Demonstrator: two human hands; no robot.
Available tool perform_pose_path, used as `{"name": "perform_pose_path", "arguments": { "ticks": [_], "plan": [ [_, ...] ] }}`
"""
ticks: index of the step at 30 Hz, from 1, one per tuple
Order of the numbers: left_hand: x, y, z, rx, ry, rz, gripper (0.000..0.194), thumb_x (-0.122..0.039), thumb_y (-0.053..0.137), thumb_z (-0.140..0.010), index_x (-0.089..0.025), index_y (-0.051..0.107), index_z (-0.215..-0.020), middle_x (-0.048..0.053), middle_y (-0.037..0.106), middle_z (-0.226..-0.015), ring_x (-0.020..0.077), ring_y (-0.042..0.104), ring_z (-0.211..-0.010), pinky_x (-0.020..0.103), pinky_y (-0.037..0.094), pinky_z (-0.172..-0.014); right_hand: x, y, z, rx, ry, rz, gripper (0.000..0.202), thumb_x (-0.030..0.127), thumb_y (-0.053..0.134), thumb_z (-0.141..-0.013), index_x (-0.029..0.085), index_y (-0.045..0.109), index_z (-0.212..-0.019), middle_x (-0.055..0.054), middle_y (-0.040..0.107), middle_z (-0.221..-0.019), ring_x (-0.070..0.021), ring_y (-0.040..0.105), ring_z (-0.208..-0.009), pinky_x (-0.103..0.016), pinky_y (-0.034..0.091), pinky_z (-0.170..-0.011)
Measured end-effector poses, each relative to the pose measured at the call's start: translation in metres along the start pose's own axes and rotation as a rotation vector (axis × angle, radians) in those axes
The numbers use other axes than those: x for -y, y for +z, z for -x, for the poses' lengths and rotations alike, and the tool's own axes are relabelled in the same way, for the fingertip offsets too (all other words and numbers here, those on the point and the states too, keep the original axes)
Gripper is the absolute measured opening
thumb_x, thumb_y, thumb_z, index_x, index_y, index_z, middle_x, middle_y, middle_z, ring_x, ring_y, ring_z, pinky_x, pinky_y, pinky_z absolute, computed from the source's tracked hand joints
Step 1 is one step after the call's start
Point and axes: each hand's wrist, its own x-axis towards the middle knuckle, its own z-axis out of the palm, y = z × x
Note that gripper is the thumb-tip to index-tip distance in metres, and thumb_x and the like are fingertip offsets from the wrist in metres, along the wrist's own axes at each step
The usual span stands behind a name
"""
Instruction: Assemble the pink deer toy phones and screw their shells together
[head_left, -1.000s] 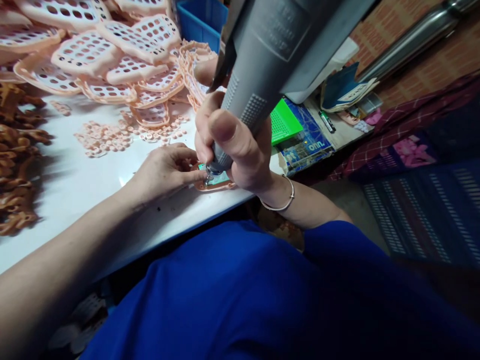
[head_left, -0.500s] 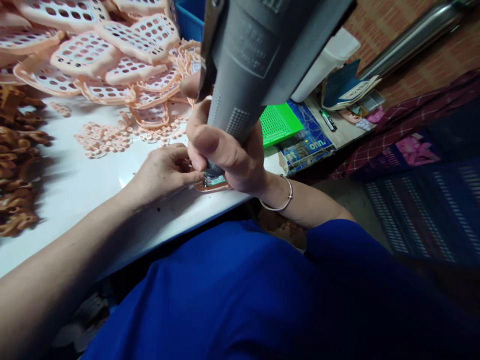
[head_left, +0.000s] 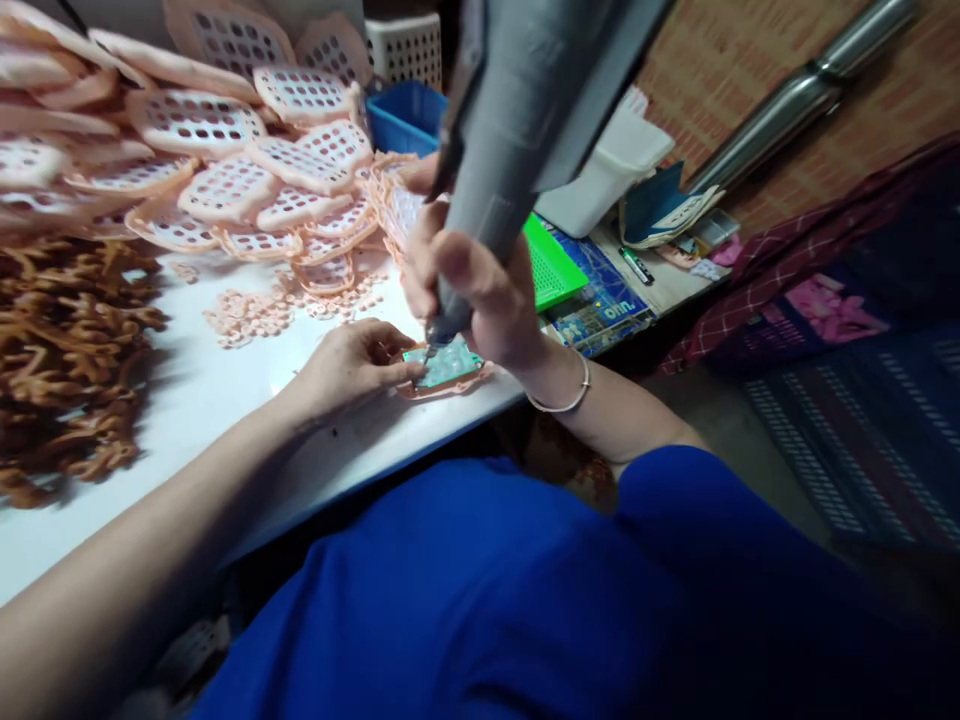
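My right hand (head_left: 487,290) is wrapped round a large grey power tool (head_left: 502,150), which tilts down toward the front edge of the white table (head_left: 352,430). Its tip meets the left part of a small green-edged board (head_left: 450,362). That board rests in a pinkish frame (head_left: 450,389) near the table edge. My left hand (head_left: 360,362) lies at the left end of the board, thumb and fingertips pressed on it and its frame. Some of the left fingers are hidden behind the thumb.
Pink perforated shells (head_left: 225,190) are heaped at the back left, beside small pink rings (head_left: 251,315). Brown curled parts (head_left: 67,370) pile up at the far left. A green perforated tray (head_left: 555,265), a blue bin (head_left: 405,115) and a white container (head_left: 607,165) stand beyond the tool.
The tool and my right hand have shifted slightly back, so more of the board shows. The view has moved, bringing in more of the back left.
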Motion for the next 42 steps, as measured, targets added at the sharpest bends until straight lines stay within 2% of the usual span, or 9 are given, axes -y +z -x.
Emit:
{"name": "perform_pose_path", "arguments": {
  "ticks": [3,6,9,15,21,26,30,35,42],
  "plan": [
    [-0.006,0.002,0.0,0.038,0.091,-0.169,0.057,-0.067,0.069,-0.071,-0.018,0.071,-0.101,0.004,0.065,-0.08,0.0208,0.062,-0.07,0.033,0.051,-0.064,0.008,-0.021,-0.008,-0.254,-0.172,0.037,0.067,0.078,0.043,-0.087,0.031,0.047,-0.135,-0.001,0.058,-0.078,-0.0183,0.06,-0.064,-0.03,0.053,-0.063],
    [-0.017,0.014,0.001,0.047,0.276,-0.499,0.077,-0.069,0.076,-0.067,-0.018,0.065,-0.124,0.011,0.063,-0.101,0.0295,0.064,-0.093,0.042,0.055,-0.079,0.004,-0.043,-0.016,-0.435,-0.198,0.278,0.06,0.071,0.031,-0.095,0.034,0.043,-0.14,-0.009,0.065,-0.108,-0.0243,0.07,-0.097,-0.036,0.057,-0.087],
    [-0.021,0.021,0.01,0.057,0.292,-0.634,0.064,-0.062,0.074,-0.075,-0.015,0.066,-0.118,0.014,0.062,-0.105,0.0316,0.062,-0.098,0.045,0.056,-0.082,-0.006,-0.058,-0.019,-0.543,-0.419,0.363,0.059,0.068,0.034,-0.096,0.029,0.044,-0.14,-0.011,0.059,-0.131,-0.0276,0.059,-0.13,-0.044,0.051,-0.108],
    [0.025,-0.008,0.071,-0.194,0.415,-0.54,0.059,-0.057,0.054,-0.093,-0.019,0.052,-0.138,0.013,0.062,-0.11,0.0263,0.064,-0.095,0.039,0.058,-0.08,-0.002,-0.056,-0.001,-0.814,-0.835,0.382,0.05,0.057,0.063,-0.089,0.044,0.057,-0.136,0.005,0.051,-0.144,-0.0313,0.035,-0.151,-0.047,0.031,-0.122],
    [0.059,-0.061,0.133,-0.439,0.445,-0.67,0.047,-0.045,0.058,-0.095,-0.025,0.054,-0.137,0.012,0.064,-0.117,0.0261,0.065,-0.101,0.039,0.056,-0.084,-0.001,-0.007,0.007,-0.262,-0.924,0.46,0.03,0.028,0.064,-0.09,0.03,0.065,-0.119,-0.004,0.069,-0.111,-0.0251,0.062,-0.117,-0.048,0.047,-0.108],
    [0.061,-0.132,0.137,-0.9,0.17,-0.797,0.033,-0.04,0.056,-0.094,-0.015,0.07,-0.11,0.015,0.068,-0.106,0.0293,0.064,-0.097,0.046,0.053,-0.089,-0.018,0.037,-0.008,0.197,-0.836,0.558,0.008,0.022,0.059,-0.096,0.018,0.066,-0.096,-0.005,0.072,-0.091,-0.0198,0.066,-0.091,-0.039,0.051,-0.087],
    [0.069,-0.172,0.126,-0.825,-0.044,-0.823,0.035,-0.041,0.05,-0.088,-0.016,0.072,-0.099,0.015,0.069,-0.102,0.0311,0.059,-0.095,0.051,0.05,-0.09,-0.028,0.053,-0.03,0.429,-0.633,0.597,0.017,0.024,0.056,-0.097,0.015,0.069,-0.091,-0.008,0.073,-0.086,-0.0191,0.063,-0.082,-0.034,0.046,-0.078],
    [0.068,-0.179,0.116,-0.801,-0.015,-0.766,0.018,-0.039,0.055,-0.085,-0.027,0.068,-0.084,0.004,0.066,-0.087,0.0255,0.055,-0.087,0.045,0.049,-0.089,-0.016,0.082,-0.069,0.562,-0.298,0.532,0.017,0.021,0.054,-0.095,0.015,0.069,-0.091,-0.007,0.073,-0.094,-0.018,0.063,-0.089,-0.031,0.043,-0.084],
    [0.05,-0.156,0.111,-0.932,0.076,-0.666,0.02,-0.042,0.057,-0.089,-0.026,0.069,-0.089,0.005,0.065,-0.092,0.0266,0.058,-0.093,0.051,0.048,-0.095,0.004,0.167,-0.113,0.568,-0.125,0.615,0.017,0.03,0.063,-0.094,0.013,0.067,-0.095,-0.014,0.065,-0.116,-0.0225,0.059,-0.105,-0.033,0.043,-0.091]
  ]
}}
